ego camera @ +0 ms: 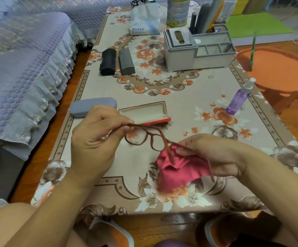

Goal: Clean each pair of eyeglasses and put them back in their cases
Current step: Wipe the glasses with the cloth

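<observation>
I hold brown-framed eyeglasses (145, 136) above the near part of the table. My left hand (95, 132) pinches the frame at its left end. My right hand (210, 154) grips a pink cleaning cloth (176, 172) against the right lens, with one temple arm lying across its fingers. Just behind the glasses an open red case (145, 113) with a cream lining lies on the table. A closed grey-blue case (93, 106) sits to its left. Two dark closed cases (108, 61) (126, 61) lie farther back.
A purple spray bottle (239, 97) stands at the right. A grey desk organiser (198, 49), a tissue pack (144, 19) and a tin (177, 11) stand at the back. A sofa (23, 65) runs along the left, an orange stool (280, 70) on the right.
</observation>
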A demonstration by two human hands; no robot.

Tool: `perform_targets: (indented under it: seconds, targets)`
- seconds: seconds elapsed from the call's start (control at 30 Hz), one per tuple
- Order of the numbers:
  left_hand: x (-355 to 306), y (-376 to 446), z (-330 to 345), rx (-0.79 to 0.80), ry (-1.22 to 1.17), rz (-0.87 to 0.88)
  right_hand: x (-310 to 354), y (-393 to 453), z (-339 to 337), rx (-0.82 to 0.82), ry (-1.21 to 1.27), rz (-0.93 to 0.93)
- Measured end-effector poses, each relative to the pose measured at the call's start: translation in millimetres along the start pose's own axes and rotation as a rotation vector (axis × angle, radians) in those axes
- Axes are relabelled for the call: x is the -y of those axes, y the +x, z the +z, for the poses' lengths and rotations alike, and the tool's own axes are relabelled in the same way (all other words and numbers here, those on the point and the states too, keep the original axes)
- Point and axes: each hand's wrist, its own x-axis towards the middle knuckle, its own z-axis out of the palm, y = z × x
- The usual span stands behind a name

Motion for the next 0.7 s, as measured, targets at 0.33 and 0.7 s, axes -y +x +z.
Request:
perform_targets:
  seconds: [0.33,0.7]
  targets:
    - [-10.9,-3.6,10.0,0.052,0.022,0.089,4.5,0.9,5.1,0.099,0.036,-0.015]
    - [-15.1,-4.5,8.0,-0.015,0.176,0.129,-5.1,0.2,10.1,-0.019,0.046,-0.073]
